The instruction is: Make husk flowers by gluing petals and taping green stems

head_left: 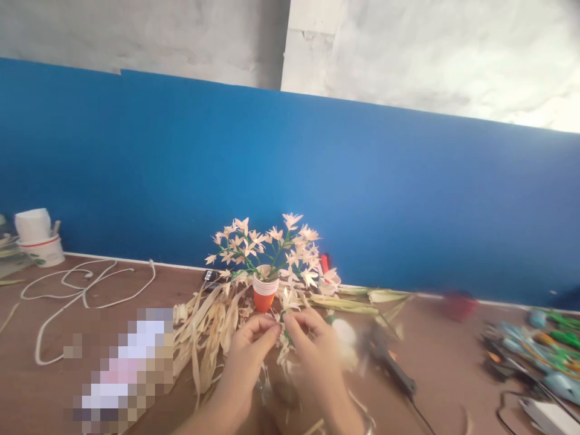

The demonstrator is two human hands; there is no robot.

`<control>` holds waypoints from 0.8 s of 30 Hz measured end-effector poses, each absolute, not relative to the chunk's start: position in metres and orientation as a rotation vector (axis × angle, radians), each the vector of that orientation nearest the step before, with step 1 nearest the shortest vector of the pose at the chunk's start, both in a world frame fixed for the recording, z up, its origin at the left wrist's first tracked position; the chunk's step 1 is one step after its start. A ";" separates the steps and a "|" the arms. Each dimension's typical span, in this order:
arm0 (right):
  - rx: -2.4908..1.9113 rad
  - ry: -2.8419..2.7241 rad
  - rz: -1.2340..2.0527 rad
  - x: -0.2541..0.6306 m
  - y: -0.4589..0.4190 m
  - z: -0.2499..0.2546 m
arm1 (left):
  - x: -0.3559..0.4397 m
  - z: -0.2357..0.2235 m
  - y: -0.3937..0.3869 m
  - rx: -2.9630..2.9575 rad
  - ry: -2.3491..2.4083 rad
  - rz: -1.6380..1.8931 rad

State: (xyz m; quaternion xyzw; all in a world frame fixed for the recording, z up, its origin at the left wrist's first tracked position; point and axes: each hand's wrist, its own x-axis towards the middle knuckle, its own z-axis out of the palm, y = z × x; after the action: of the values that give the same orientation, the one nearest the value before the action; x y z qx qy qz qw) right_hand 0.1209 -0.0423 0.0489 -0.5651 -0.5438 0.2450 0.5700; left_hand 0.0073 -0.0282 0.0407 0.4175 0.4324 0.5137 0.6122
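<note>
My right hand [317, 347] pinches the green stem of a pale flower [288, 298], whose petals rise above the fingertips. Close beside it, my left hand [251, 344] has thumb and forefinger pressed together; whatever lies between them is too small to make out. Just beyond both hands, an orange and white paper cup [264, 293] holds several pale pink flowers [249, 248] on green stems. Dry husk strips [212, 338] lie left of my left hand, and pale scraps lie beneath the hands.
A black glue gun [394, 368], blurred, lies to the right with its cord. Farther right are tangled green and blue items [553, 350] and a red object [460, 305]. A white cable [81, 293] and white cups [40, 248] are left. A blue panel [290, 169] backs the table.
</note>
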 end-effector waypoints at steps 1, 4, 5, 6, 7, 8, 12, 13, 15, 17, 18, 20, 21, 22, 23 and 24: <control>-1.329 -1.268 0.588 0.121 -0.042 0.049 | 0.007 0.041 -0.028 0.965 0.989 1.181; -1.333 -1.243 0.639 0.120 -0.042 0.050 | 0.008 0.040 -0.029 0.972 0.964 1.173; -1.332 -1.232 0.655 0.120 -0.042 0.051 | 0.008 0.040 -0.029 0.978 0.964 1.171; -1.328 -1.221 0.670 0.119 -0.041 0.051 | 0.008 0.039 -0.028 0.987 0.966 1.169; -1.324 -1.211 0.684 0.119 -0.041 0.051 | 0.008 0.039 -0.028 0.997 0.971 1.166; -1.319 -1.205 0.697 0.119 -0.041 0.051 | 0.008 0.038 -0.028 1.006 0.974 1.164; -1.328 -1.205 0.699 0.118 -0.042 0.052 | 0.009 0.036 -0.027 1.038 0.966 1.151; -1.338 -1.203 0.691 0.117 -0.042 0.053 | 0.009 0.036 -0.028 1.047 0.967 1.145; -1.357 -1.194 0.688 0.118 -0.043 0.055 | 0.009 0.040 -0.030 1.072 0.975 1.133; -1.361 -1.188 0.706 0.121 -0.043 0.056 | 0.008 0.046 -0.032 1.092 0.998 1.133; -1.357 -1.193 0.722 0.123 -0.043 0.056 | 0.007 0.049 -0.033 1.097 1.011 1.147; -1.339 -1.220 0.768 0.128 -0.041 0.056 | 0.004 0.054 -0.034 1.085 1.044 1.215; -1.326 -1.236 0.795 0.131 -0.041 0.055 | 0.003 0.056 -0.034 1.080 1.051 1.218; -1.314 -1.252 0.825 0.133 -0.040 0.055 | 0.001 0.056 -0.033 1.083 1.053 1.194; -1.301 -1.266 0.858 0.135 -0.039 0.054 | 0.000 0.056 -0.032 1.097 1.048 1.143; -1.289 -1.276 0.893 0.136 -0.038 0.053 | -0.001 0.055 -0.030 1.120 1.038 1.080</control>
State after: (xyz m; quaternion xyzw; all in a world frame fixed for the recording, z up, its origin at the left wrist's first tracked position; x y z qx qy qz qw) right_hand 0.1358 -0.0380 0.0528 -0.5403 -0.5349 0.3741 0.5310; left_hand -0.0009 -0.0304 0.0551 0.4817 0.4465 0.4647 0.5939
